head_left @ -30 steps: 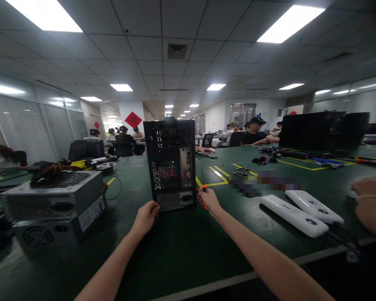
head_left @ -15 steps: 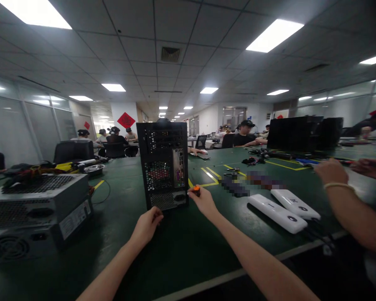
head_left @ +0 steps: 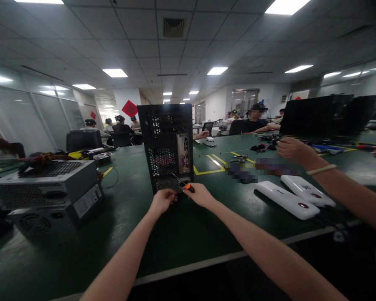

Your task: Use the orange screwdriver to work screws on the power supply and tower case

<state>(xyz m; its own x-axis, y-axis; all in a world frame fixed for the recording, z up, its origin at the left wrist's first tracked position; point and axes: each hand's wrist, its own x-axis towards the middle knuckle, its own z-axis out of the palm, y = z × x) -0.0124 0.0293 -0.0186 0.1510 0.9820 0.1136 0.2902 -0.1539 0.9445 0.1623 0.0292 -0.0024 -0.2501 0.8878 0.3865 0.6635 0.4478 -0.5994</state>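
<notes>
A black computer case [head_left: 169, 144] stands upright on the green table, its rear panel with ports and mesh towards me. In my right hand [head_left: 202, 195] is a screwdriver [head_left: 189, 187] with an orange and black handle; its thin shaft points up and left across the lower rear of the case. My left hand [head_left: 164, 201] is at the bottom edge of the case, left of the screwdriver. Its fingers are curled together, and whether they hold something small I cannot make out. The power supply [head_left: 166, 184] shows at the bottom of the rear panel, partly behind my hands.
Two stacked grey power supply units [head_left: 65, 184] sit at the left, a metal bowl [head_left: 102, 157] behind them. White power banks [head_left: 285, 200] lie right of my hands. Another person's arm [head_left: 338, 179] reaches in from the right. Dark monitors [head_left: 316, 116] stand at the far right.
Both hands have come closer together at the case's lower rear. The screwdriver's shaft now shows across the panel. The camera view has shifted, and the neighbour's hand has moved left.
</notes>
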